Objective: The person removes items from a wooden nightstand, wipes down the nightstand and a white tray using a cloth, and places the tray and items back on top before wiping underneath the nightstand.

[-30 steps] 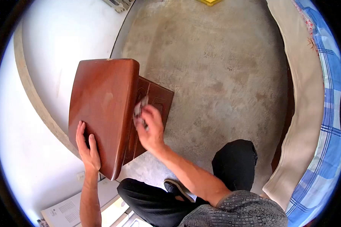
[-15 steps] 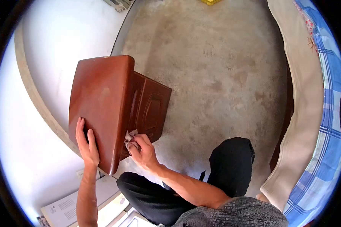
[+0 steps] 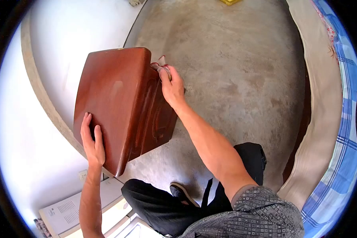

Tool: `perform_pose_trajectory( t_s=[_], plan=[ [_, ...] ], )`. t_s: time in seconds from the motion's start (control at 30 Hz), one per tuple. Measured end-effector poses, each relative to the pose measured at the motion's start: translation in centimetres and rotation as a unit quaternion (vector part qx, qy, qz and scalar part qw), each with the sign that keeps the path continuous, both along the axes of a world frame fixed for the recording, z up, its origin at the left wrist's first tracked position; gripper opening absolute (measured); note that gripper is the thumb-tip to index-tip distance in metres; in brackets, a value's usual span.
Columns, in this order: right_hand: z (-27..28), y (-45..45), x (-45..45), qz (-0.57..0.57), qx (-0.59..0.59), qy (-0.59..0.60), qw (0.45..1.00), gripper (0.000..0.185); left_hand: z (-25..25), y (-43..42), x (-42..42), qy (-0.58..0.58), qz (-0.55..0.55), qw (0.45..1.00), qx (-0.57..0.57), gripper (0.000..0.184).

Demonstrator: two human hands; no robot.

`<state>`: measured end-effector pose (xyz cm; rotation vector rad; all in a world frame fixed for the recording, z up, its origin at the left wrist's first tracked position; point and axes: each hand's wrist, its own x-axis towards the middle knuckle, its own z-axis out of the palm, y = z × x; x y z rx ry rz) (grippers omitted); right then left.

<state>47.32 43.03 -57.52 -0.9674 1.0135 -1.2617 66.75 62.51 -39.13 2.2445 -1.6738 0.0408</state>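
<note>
A reddish-brown wooden cabinet (image 3: 111,87), like a bedside table, stands on the floor by the white wall. My left hand (image 3: 92,141) rests flat on the near left part of its top, fingers stretched out and holding nothing. At the far end of the cabinet's right side, my right hand (image 3: 172,86) grips a crumpled cloth (image 3: 162,63) with a reddish edge. The cloth is just under the overhanging top edge; my fingers hide part of it, and whether it presses on the wood I cannot tell.
Grey concrete floor (image 3: 234,91) stretches to the right of the cabinet. A bed with a blue checked cover (image 3: 347,115) borders the right. A yellow object (image 3: 230,1) lies at the far end. White boxes or boards (image 3: 67,212) stand at lower left, near a wall socket (image 3: 83,175).
My right hand has carried the cloth from the near end of the cabinet's right side to the far end. My left hand stays on the top.
</note>
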Motion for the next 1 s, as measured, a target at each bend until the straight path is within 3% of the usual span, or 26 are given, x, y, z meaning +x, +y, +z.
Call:
perform_pose_trajectory(
  t_s=[0.1,0.33,0.87,1.0],
  plan=[
    [-0.2,1.0,0.5,-0.047,-0.039,0.038,0.997,0.033,-0.5,0.1,0.6,0.017,-0.008,1.000,-0.017,0.046],
    [-2.1,0.6,0.1,-0.041,-0.112,0.095,0.988,0.030,0.0,0.0,0.0,-0.004,0.001,1.000,-0.011,0.046],
    [0.6,-1.1,-4.2,0.131,-0.040,0.082,0.987,0.032,0.1,0.1,0.2,-0.009,0.002,1.000,-0.011,0.045],
    [-0.8,2.4,-3.4,0.041,-0.102,0.121,0.987,0.031,-0.1,0.2,0.3,0.001,-0.002,1.000,-0.027,0.043]
  ],
)
